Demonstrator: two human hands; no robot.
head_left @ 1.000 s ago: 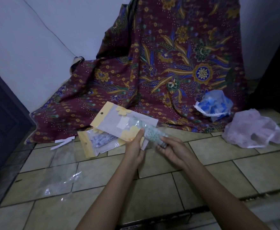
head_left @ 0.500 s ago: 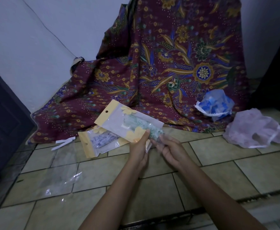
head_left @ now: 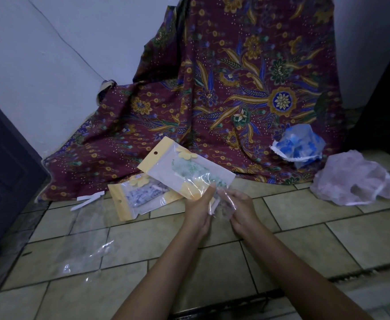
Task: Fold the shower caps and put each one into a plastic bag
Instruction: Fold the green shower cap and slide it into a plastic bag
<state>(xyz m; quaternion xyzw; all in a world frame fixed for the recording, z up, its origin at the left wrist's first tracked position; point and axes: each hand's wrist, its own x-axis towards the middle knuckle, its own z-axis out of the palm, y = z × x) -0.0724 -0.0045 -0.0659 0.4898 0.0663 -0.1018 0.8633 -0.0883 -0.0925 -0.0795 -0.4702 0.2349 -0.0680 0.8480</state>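
L hand point(head_left: 197, 205) is gripping the bag point(head_left: 166, 169) at its lower edge, thumb pointing up; R hand point(head_left: 241, 205), fingers curling, is pinching its clear end.

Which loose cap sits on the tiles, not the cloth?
The pink cap, far right; the blue cap lies on the patterned cloth.

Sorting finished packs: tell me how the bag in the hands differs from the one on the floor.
The held bag is raised, gripped by the left hand and right hand; the floor bag lies flat, untouched. The held bag shows a green cap; the floor bag a pale whitish one. Both have yellow edges and a flower.
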